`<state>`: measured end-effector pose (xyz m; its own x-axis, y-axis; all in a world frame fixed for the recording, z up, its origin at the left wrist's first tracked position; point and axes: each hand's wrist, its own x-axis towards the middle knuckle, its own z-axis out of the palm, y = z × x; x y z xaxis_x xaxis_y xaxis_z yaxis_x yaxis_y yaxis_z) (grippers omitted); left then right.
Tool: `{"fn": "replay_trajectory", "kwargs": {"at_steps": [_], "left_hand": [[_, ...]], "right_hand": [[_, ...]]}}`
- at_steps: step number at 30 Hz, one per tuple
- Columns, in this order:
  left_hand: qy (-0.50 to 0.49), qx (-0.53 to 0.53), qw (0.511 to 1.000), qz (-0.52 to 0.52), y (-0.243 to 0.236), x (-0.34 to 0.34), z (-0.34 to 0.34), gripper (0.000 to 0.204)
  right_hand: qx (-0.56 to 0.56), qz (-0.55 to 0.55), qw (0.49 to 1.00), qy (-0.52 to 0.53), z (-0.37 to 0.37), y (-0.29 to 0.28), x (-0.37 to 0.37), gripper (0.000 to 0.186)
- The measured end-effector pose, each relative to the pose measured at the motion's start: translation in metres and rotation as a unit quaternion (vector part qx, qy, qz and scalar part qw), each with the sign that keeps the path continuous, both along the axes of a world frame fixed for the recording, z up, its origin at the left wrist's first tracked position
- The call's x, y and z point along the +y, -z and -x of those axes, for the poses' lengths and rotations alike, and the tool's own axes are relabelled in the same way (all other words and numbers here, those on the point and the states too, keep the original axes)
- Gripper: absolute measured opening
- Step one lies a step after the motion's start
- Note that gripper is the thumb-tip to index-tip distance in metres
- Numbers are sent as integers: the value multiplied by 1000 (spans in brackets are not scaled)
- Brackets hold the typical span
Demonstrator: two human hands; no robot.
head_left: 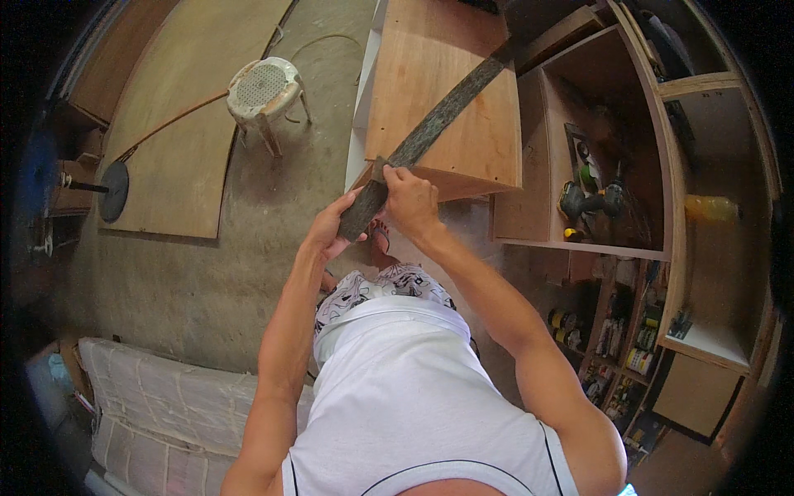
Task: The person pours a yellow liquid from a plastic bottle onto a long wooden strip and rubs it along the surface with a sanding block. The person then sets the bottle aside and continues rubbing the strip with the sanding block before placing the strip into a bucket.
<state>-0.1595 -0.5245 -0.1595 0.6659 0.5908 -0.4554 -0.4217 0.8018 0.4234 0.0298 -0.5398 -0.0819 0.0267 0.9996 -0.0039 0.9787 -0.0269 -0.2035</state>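
Observation:
A long, flat strip (447, 112) with a mottled dark grey-green face runs from in front of my body over a plywood box (438, 50) toward the far right. My left hand (333, 225) grips its near end from the left, thumb along the edge. Against the strip's face, just beyond that grip, my right hand (412, 202) pinches a small, flat brownish piece (379, 169). Its exact kind is unclear, as my fingers cover part of it. The strip's far end fades into shadow.
A worn round stool (265, 89) stands left of the box, near a large plywood sheet (182, 116). To the right, an open wooden cabinet (542, 157) holds a cordless drill (610, 198). A yellowish bottle (711, 208) lies on a shelf. Behind me sits a wrapped grey bundle (165, 388).

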Motion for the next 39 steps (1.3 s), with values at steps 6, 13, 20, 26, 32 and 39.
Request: {"fn": "replay_trajectory", "kwargs": {"at_steps": [6, 13, 20, 26, 32, 39], "left_hand": [[-2, 30, 1000, 3, 10, -3, 3, 51], [-9, -63, 997, 32, 14, 5, -19, 65], [-27, -46, 997, 55, -1, 23, -51, 68], [-18, -2, 999, 37, 5, 35, -69, 72], [-27, -1, 998, 61, 25, 35, -59, 75], [-2, -25, 999, 40, 20, 46, -64, 87]], "right_hand": [[60, 7, 998, -28, 17, -14, -15, 32], [251, 55, 960, 112, -62, -51, 21, 26], [59, 9, 998, 37, -74, -48, 40, 25], [24, -52, 998, 10, -49, -4, 11, 27], [134, 23, 989, -60, -39, -22, 1, 28], [73, -14, 997, 0, -77, -36, 37, 31]]}}
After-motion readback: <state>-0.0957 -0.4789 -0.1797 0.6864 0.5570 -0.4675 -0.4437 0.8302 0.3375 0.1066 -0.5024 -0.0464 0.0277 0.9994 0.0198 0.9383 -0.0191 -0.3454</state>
